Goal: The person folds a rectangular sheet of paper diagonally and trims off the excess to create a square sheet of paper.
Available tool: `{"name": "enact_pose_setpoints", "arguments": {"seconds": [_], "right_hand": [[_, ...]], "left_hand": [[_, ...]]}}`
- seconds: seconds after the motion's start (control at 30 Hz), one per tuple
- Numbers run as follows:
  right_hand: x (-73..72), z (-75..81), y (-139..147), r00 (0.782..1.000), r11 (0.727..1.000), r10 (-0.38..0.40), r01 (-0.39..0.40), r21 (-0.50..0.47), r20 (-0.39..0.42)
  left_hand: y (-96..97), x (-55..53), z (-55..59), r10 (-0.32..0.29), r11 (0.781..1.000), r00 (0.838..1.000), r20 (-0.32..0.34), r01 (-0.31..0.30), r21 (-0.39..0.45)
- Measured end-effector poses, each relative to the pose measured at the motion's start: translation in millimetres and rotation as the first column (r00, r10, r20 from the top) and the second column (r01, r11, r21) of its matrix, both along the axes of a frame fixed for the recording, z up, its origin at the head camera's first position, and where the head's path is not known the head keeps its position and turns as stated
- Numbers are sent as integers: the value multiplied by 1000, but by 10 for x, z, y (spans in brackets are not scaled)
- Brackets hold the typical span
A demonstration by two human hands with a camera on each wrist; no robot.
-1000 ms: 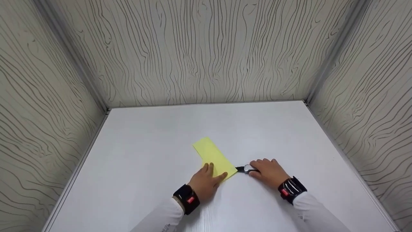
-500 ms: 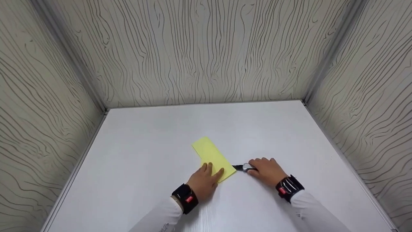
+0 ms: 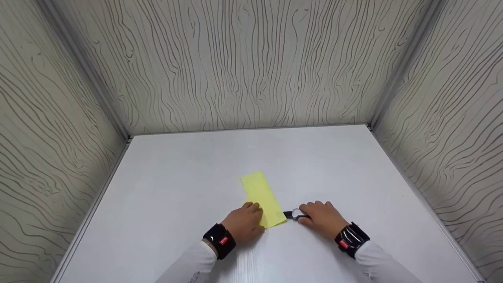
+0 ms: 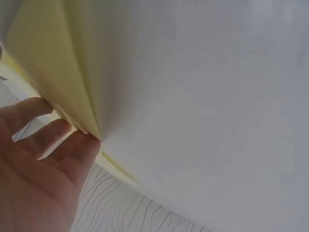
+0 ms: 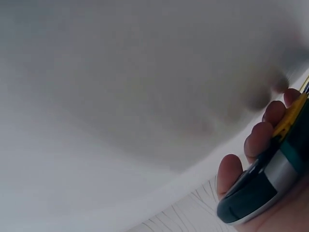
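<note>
A folded yellow sheet of paper (image 3: 264, 196) lies slanted on the white tabletop in the head view. My left hand (image 3: 243, 223) rests on its left edge, fingers close together. In the left wrist view the fingertips (image 4: 60, 124) touch the edge of the paper (image 4: 50, 58), which shows a fold. My right hand (image 3: 322, 219) grips a utility knife (image 3: 296, 214) with a silver and dark body. Its front end points left at the paper's near right corner. In the right wrist view the knife (image 5: 282, 169) looks dark green, silver and yellow, with fingers curled round it; the blade is hard to see.
The white tabletop (image 3: 188, 177) is bounded at the back by a wall (image 3: 235, 70) with a wood-grain pattern. Similar panels stand on the left (image 3: 47, 157) and right (image 3: 452, 137). A black band with a red label sits on each wrist.
The paper has turned slightly clockwise, its far end swinging right. My left fingers have drawn together and back to its left edge. My right hand has shifted slightly left and nearer with the utility knife.
</note>
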State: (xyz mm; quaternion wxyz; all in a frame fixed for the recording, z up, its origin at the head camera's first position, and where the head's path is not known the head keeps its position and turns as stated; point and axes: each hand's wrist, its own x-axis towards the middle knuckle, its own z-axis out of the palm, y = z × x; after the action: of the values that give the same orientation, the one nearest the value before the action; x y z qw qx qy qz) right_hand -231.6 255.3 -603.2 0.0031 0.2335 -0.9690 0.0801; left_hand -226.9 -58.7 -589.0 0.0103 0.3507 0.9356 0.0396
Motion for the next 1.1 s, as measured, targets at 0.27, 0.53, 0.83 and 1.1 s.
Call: {"name": "enact_pose_setpoints", "arguments": {"seconds": [0.27, 0.53, 0.83, 1.1], "right_hand": [[88, 18, -79, 1000, 1000, 5, -5, -8, 8], [86, 21, -59, 1000, 1000, -4, 4, -8, 28], [85, 54, -52, 996, 998, -56, 55, 22, 66], [70, 47, -50, 998, 999, -52, 52, 0, 42]], "left_hand": [[60, -124, -59, 58, 992, 998, -8, -57, 113], [77, -90, -112, 143, 989, 990, -7, -143, -33], [130, -77, 50, 149, 984, 989, 20, -146, -106], [187, -78, 86, 197, 976, 978, 70, -189, -111]]}}
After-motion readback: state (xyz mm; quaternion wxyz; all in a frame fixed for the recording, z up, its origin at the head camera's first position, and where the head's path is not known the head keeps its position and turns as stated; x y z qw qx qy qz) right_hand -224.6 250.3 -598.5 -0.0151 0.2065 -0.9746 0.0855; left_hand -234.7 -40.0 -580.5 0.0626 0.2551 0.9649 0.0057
